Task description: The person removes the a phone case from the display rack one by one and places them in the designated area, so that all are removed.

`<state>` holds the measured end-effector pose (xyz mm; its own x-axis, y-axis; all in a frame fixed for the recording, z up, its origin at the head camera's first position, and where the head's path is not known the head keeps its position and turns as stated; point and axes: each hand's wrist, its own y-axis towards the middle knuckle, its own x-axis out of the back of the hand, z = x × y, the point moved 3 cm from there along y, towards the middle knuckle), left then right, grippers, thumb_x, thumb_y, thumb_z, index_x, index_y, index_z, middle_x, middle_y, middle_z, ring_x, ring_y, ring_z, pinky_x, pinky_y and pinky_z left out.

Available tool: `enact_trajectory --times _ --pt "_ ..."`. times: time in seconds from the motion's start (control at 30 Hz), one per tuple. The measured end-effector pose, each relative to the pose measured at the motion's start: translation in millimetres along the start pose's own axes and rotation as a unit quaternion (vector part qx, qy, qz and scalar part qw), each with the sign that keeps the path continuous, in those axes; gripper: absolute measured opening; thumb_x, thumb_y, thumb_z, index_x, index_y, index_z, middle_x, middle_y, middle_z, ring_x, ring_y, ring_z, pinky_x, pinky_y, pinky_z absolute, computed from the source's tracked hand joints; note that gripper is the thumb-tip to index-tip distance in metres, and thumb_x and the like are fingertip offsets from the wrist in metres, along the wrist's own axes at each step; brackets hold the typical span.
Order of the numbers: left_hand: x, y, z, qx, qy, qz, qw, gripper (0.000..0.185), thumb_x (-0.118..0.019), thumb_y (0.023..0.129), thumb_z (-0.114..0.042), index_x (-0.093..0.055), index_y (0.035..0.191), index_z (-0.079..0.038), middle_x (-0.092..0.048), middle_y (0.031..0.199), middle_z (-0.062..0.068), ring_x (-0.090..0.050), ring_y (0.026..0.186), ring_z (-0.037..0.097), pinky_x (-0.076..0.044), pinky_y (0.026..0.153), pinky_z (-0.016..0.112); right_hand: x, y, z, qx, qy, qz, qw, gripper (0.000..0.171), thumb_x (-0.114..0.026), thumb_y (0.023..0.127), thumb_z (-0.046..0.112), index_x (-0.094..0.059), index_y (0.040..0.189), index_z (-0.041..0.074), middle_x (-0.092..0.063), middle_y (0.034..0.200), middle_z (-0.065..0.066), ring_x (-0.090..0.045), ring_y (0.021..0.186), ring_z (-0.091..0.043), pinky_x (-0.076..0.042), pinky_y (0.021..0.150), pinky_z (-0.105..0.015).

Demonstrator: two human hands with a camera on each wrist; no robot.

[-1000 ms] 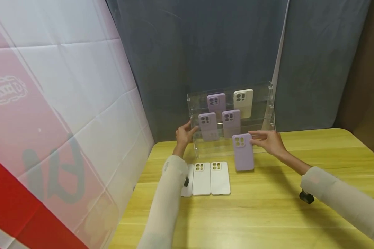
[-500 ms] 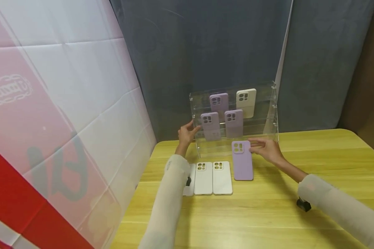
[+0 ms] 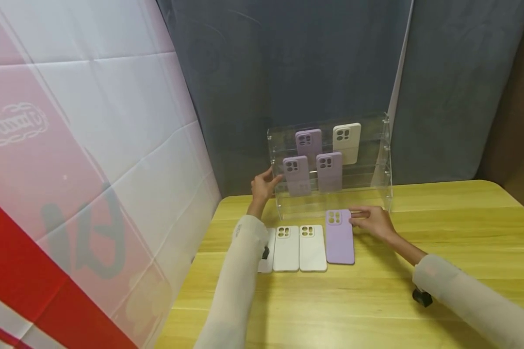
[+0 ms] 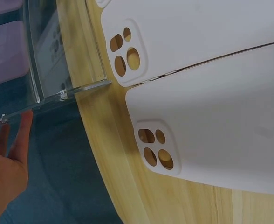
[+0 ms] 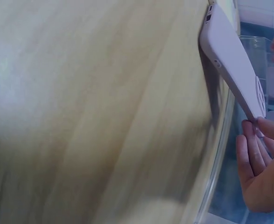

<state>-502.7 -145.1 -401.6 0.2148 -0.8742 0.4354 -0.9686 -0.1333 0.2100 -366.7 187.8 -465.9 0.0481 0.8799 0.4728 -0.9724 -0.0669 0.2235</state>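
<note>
My right hand [image 3: 374,222] pinches the upper right edge of a light purple phone case [image 3: 340,241] between thumb and fingers. The right wrist view shows that phone case [image 5: 237,65] tilted, its camera end raised off the table. My left hand [image 3: 263,188] holds the left side of a clear acrylic display stand [image 3: 367,182]; its fingers meet the panel edge in the left wrist view. Purple phone cases [image 3: 297,174] and one cream phone case [image 3: 346,143] stand on its tiers. White phone cases [image 3: 313,248] lie side by side before it, the leftmost partly hidden by my left sleeve.
The wooden table [image 3: 445,232] spreads to the right and front of the phone cases. A grey curtain [image 3: 288,63] hangs behind the stand. At the left, a printed cloth [image 3: 135,111] runs along the table's side.
My right hand has lowered the purple phone case toward the table, just right of the white row. My left hand keeps its place at the stand. The head view has shifted slightly.
</note>
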Motion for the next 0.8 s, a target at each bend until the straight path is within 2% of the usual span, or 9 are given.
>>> enact_trajectory --times 0.2,0.4,0.8 --pt "-0.3 1.4 1.0 0.003 -0.001 0.002 1.0000 0.063 -0.081 0.091 -0.036 -0.058 0.149 -0.023 -0.064 0.140 0.018 -0.069 0.116 0.037 -0.066 0.055 0.027 -5 -2 -8 -0.016 -0.007 0.003 1.000 0.040 -0.080 0.093 0.011 -0.070 0.128 -0.006 -0.075 0.110 -0.023 -0.077 0.091 -0.031 -0.068 0.067 -0.035" --pt "-0.3 0.9 0.8 -0.007 0.009 0.000 0.9999 0.064 -0.081 0.092 -0.039 -0.058 0.149 -0.023 -0.068 0.136 0.015 -0.071 0.112 0.034 -0.066 0.057 0.027 -14 -6 -13 -0.042 0.023 0.017 0.999 0.041 -0.080 0.092 0.007 -0.068 0.128 -0.009 -0.075 0.108 -0.024 -0.078 0.090 -0.029 -0.068 0.069 -0.031" --pt "-1.1 0.6 2.7 -0.007 0.010 -0.005 0.9999 0.063 -0.080 0.092 -0.040 -0.058 0.149 -0.023 -0.069 0.134 0.014 -0.072 0.110 0.033 -0.067 0.059 0.029 -24 -11 -15 -0.047 0.059 0.026 0.997 0.041 -0.078 0.091 0.000 -0.066 0.129 -0.012 -0.075 0.108 -0.027 -0.078 0.088 -0.030 -0.069 0.070 -0.033"
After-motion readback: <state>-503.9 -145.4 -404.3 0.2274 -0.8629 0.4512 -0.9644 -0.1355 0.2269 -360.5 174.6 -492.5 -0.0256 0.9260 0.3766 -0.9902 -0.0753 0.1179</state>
